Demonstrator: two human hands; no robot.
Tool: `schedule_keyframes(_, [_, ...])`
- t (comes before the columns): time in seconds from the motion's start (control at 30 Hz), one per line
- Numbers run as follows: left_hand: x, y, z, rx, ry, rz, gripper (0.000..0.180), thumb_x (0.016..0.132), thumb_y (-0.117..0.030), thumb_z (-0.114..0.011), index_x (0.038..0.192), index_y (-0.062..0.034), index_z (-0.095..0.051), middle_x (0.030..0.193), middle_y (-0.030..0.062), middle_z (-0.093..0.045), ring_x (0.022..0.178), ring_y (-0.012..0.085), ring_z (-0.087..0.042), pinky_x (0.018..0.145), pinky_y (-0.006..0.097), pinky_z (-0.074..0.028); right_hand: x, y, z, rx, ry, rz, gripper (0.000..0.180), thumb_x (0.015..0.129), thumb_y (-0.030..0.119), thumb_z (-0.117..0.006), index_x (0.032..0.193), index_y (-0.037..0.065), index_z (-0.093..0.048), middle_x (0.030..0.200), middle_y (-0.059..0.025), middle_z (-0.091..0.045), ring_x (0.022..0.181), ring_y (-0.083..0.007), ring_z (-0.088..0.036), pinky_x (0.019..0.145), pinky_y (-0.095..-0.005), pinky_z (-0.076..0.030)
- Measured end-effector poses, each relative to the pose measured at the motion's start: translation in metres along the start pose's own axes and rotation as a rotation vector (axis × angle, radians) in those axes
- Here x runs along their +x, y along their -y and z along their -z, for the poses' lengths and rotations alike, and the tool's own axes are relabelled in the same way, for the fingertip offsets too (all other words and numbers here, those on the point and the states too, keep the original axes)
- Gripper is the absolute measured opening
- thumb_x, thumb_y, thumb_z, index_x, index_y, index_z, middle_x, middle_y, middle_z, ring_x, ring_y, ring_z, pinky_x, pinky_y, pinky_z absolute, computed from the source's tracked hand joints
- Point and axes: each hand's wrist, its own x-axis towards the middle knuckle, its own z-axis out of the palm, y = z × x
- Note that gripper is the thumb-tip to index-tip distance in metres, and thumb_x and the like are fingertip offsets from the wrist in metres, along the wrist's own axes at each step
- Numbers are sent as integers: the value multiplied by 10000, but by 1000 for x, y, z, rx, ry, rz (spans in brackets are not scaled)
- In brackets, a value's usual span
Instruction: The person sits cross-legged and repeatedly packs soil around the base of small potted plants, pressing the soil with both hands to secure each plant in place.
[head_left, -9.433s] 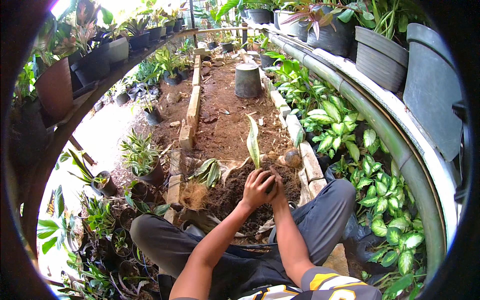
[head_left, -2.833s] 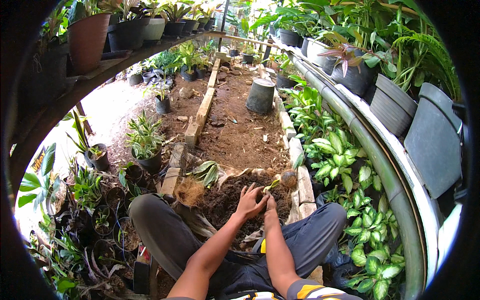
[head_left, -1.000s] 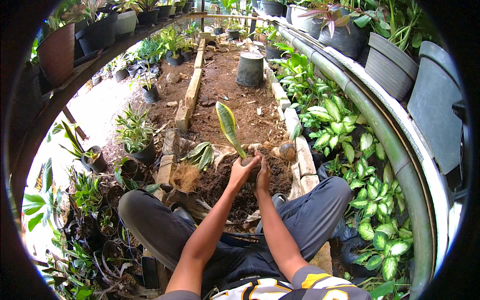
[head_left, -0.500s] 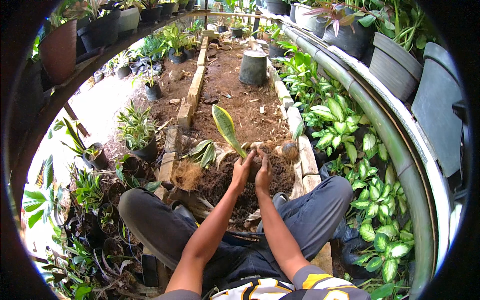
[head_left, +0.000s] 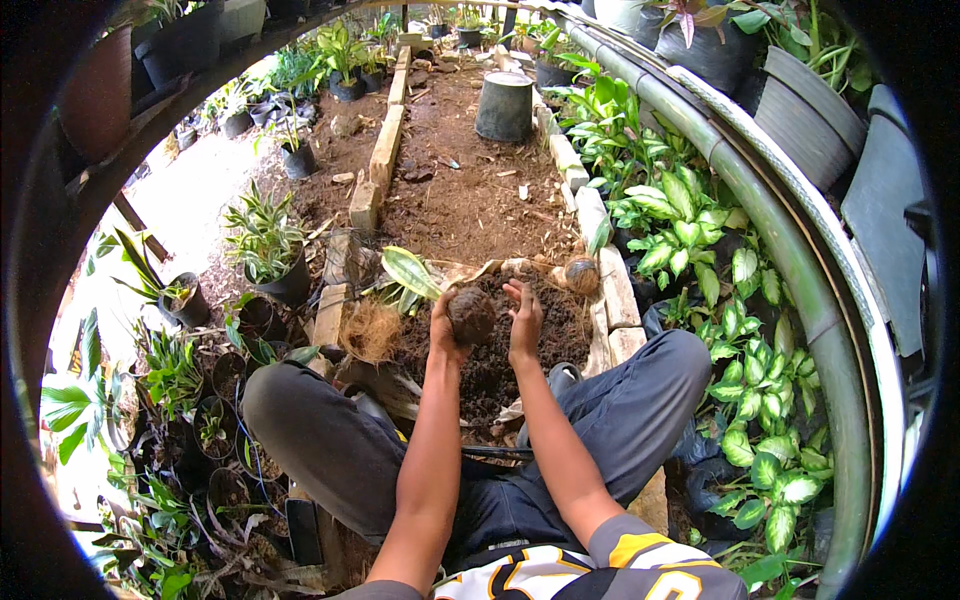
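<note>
My left hand (head_left: pixel 443 328) grips a round, dark soil ball (head_left: pixel 471 316) from its left side. From that ball a yellow-edged snake plant leaf (head_left: pixel 408 270) leans out to the upper left, past my fingers. My right hand (head_left: pixel 525 322) is open just right of the ball, its fingers curved and a small gap away from it. Beneath both hands lies a heap of dark, loose soil (head_left: pixel 485 395) on a pale sheet. A tuft of brown fibre (head_left: pixel 370 332) rests left of the heap. Another round brown ball (head_left: pixel 581 276) sits beyond my right hand.
Brick borders (head_left: pixel 380 150) edge the brown soil bed ahead. An upturned black pot (head_left: pixel 504 106) stands on it. Leafy green-and-white plants (head_left: pixel 690 240) and a bamboo rail (head_left: pixel 770 230) run along the right. Several potted plants (head_left: pixel 290 275) crowd the left side.
The soil ball has tipped over to the left in my left hand, and the leaf leans further left. My right hand has come off the ball and opened.
</note>
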Motion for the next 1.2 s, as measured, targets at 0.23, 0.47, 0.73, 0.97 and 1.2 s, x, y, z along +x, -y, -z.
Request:
schedule_keyframes(0.23, [-21,-46,-14,-75,26,-255,385,866,-386,-528,1076,-75,-615,967,103,-687,868,270,-684,788,436,-564,-7,-140,22,-398,13,-260,406,905,397,-629,1172,91,-604,1150,-88,-619,1055,-266,-587,936,-403,-443])
schedule_keyframes(0.47, [-37,-82,-23,-225,40,-342,365,876,-376,-525,1082,-81,-583,954,96,-680,855,277,-685,781,443,-572,-84,-169,39,-1151,297,-415,520,847,368,-673,1277,124,-509,1307,-145,-480,1276,-335,-385,1054,-475,-350])
schedule_keyframes(0.73, [-36,-81,-22,-247,18,-372,376,856,-372,-525,1074,-87,-635,973,100,-697,843,267,-693,734,426,-588,-68,-165,22,-1204,355,48,625,768,306,-734,1276,81,-448,1277,-171,-434,1267,-351,-381,1069,-487,-319])
schedule_keyframes(0.97, [-36,-77,-24,-287,-3,-341,336,873,-363,-527,1058,-91,-595,955,97,-682,843,258,-685,763,433,-572,-57,-159,12,-1342,784,-69,781,822,322,-696,1487,263,-290,1570,-166,-128,1430,-378,-185,1093,-611,-274])
schedule_keyframes(1.2, [-35,-73,-28,-279,28,-334,361,863,-368,-538,1051,-68,-607,927,105,-684,826,264,-680,756,423,-564,-78,-174,39,-1247,664,51,526,846,155,-640,1350,172,-492,1384,-204,-416,1239,-385,-461,1006,-427,-450])
